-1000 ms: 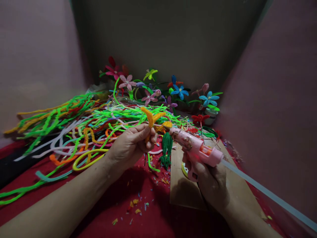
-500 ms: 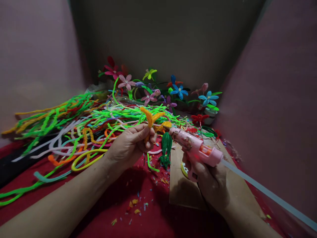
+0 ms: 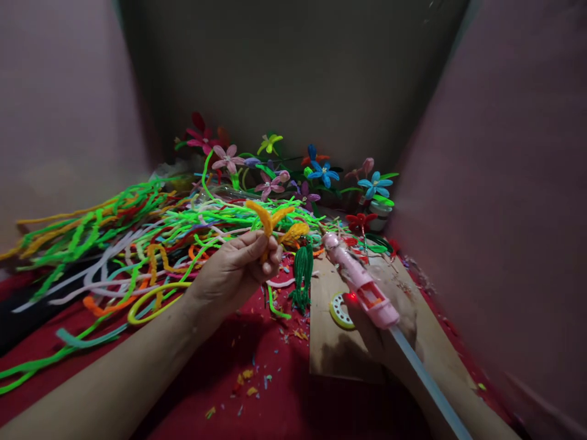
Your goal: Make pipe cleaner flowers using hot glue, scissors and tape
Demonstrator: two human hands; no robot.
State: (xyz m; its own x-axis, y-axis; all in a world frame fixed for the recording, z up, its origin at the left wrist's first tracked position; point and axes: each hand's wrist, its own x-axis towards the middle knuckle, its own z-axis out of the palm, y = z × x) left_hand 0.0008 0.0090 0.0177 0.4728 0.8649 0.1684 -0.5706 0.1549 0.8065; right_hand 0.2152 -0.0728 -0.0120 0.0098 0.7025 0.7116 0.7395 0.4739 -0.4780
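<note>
Between thumb and fingers, my left hand [image 3: 243,260] pinches an orange-yellow pipe-cleaner flower [image 3: 270,223] whose petals spread upward and to the right. My right hand [image 3: 389,321] is wrapped round a pink hot glue gun [image 3: 362,281], with a long translucent glue stick [image 3: 426,379] trailing from its back end. The gun's nozzle points up and away, to the right of the flower and apart from it. A small red light glows at its side. Just right of my left fingers lies a dark green bundle [image 3: 302,275] of pipe cleaners.
A wooden board [image 3: 330,351] lies on the red cloth [image 3: 257,415], with a yellow tape-like ring [image 3: 342,310] on it. Loose pipe cleaners [image 3: 105,220] heap up at the left and middle. Finished flowers [image 3: 323,174] stand along the back. Coloured scraps [image 3: 247,374] are scattered in front.
The glue gun has swung away from the flower, its nozzle now apart from the petals and its back end turned downward. My left hand still holds the flower. The whole view has shifted slightly.
</note>
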